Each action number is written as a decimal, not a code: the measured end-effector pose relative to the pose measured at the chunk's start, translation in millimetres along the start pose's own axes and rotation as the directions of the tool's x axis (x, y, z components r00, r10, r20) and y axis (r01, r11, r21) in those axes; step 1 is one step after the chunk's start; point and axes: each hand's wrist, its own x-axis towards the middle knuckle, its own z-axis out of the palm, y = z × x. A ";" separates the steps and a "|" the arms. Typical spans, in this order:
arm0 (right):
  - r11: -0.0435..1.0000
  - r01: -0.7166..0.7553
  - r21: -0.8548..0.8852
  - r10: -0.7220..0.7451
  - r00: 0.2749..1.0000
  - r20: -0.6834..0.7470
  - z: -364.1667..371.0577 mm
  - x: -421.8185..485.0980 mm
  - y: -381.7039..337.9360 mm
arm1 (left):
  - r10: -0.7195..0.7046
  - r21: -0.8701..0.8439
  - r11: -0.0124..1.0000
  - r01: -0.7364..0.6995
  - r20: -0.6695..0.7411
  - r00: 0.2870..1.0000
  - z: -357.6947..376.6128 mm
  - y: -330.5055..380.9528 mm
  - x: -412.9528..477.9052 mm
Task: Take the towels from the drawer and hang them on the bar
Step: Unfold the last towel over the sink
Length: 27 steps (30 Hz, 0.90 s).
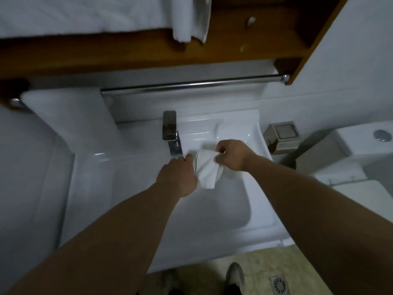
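While both hands hover over sink (223,220), left hand (176,175) grips small white towel (207,171), fingers curled; right hand (231,154) pinches its upper corner. Faucet (170,128) just beyond left hand. Bar (191,84) farther beyond, hung towel (63,111) draped toward left.

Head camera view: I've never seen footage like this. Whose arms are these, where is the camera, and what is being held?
No machine here: a person wears a wide-angle camera on the head, looking down, so you see their own arms. The left hand and right hand both hold a small white towel above a white sink, beside its chrome faucet. Behind runs a metal bar, where a larger white towel hangs at the left end. A toilet stands to the right.
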 end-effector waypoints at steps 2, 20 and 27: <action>0.998 0.028 0.057 -0.028 1.000 -0.001 -37.7 -16.5 -14.9 | 0.018 -0.073 0.997 -0.018 0.003 1.000 -28.2 3.3 -23.8; 0.765 0.292 0.574 -0.204 0.955 -0.214 -175.3 -140.4 -104.5 | 0.063 -0.092 0.989 -0.116 -0.448 0.892 -205.3 1.2 -132.0; 0.739 0.372 0.562 -0.248 0.926 -0.286 -192.0 -161.5 -126.0 | 0.119 -0.272 0.923 -0.271 -0.468 0.876 -221.8 58.8 -145.6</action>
